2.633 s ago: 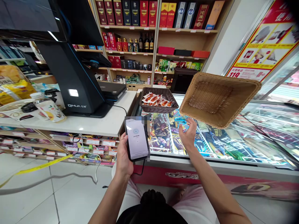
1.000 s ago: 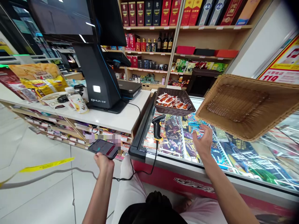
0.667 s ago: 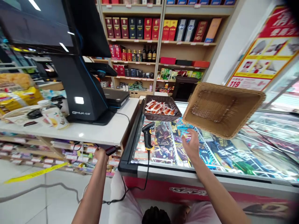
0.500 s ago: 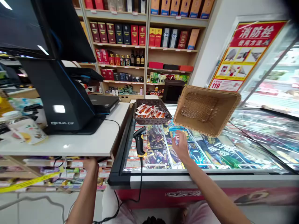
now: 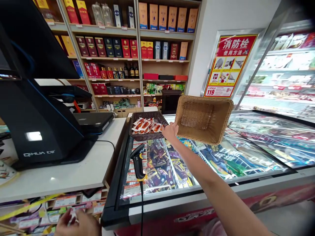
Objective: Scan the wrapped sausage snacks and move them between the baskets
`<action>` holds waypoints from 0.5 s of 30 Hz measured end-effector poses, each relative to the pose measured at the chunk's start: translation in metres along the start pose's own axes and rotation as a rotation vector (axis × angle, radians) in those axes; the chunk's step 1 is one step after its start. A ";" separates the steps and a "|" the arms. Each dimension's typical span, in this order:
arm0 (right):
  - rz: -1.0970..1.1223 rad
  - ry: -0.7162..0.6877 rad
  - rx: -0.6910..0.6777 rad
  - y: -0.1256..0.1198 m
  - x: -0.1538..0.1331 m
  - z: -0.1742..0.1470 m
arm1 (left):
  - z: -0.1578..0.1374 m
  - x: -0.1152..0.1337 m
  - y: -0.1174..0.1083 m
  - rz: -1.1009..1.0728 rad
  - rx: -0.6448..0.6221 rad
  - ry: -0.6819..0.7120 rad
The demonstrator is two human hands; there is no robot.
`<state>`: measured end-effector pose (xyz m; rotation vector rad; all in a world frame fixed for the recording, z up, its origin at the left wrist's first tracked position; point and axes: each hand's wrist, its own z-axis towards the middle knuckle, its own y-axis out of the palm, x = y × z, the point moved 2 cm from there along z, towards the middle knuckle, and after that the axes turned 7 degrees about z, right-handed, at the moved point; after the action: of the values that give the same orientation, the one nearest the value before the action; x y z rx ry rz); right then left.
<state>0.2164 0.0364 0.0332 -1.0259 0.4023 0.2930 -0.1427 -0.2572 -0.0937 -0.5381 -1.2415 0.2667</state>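
Just shifted the right hand (image 5: 171, 130) from over the middle of the freezer (image 5: 167, 205) to the right edge of the dark wicker basket (image 5: 149, 136), right beside the wrapped snacks (image 5: 145, 126). Kept those fingers bunched; couldn't tell if actually gripping the rim or only touching. Showed no phone in the left hand (image 5: 77, 224) anymore, and spotted a dark flat thing (image 5: 91, 192) under the table (image 5: 93, 164) edge, maybe that phone. Saw that hand low and blurry, fingers loosely curled, thumb apart, seemingly holding nothing. Took this as swapping phone for basket. Left the scanner (image 5: 139, 165) untouched on the glass, tan basket (image 5: 197, 114) just right of the right hand.
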 end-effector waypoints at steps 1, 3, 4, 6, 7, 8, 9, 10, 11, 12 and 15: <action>0.016 0.020 -0.025 0.005 -0.001 0.004 | -0.018 0.004 -0.012 -0.117 0.064 0.047; 0.077 0.075 -0.057 0.013 -0.002 0.008 | -0.042 0.026 -0.028 -0.267 0.029 0.192; 0.118 0.111 -0.058 0.015 -0.002 0.008 | -0.049 0.041 -0.030 -0.287 -0.084 0.259; 0.206 0.189 -0.024 0.018 -0.001 0.007 | -0.054 0.079 -0.023 -0.203 -0.417 0.423; 0.247 0.216 0.014 0.017 0.000 0.006 | -0.055 0.098 -0.017 -0.158 -0.518 0.490; 0.280 0.228 0.058 0.014 0.002 0.004 | -0.055 0.115 -0.008 -0.088 -0.564 0.530; 0.302 0.226 0.097 0.011 0.004 0.002 | -0.055 0.130 0.002 0.002 -0.597 0.541; 0.315 0.209 0.123 0.006 0.008 -0.001 | -0.056 0.143 0.013 0.096 -0.647 0.526; 0.320 0.179 0.137 0.002 0.013 -0.005 | -0.057 0.152 0.024 0.173 -0.710 0.501; 0.319 0.138 0.141 -0.003 0.019 -0.009 | -0.060 0.160 0.035 0.242 -0.765 0.472; 0.320 -0.010 0.151 -0.018 0.043 -0.025 | -0.066 0.170 0.060 0.350 -0.813 0.439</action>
<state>0.2572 0.0082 0.0160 -0.8097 0.5726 0.5460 -0.0215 -0.1418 0.0008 -1.4393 -0.7806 -0.0849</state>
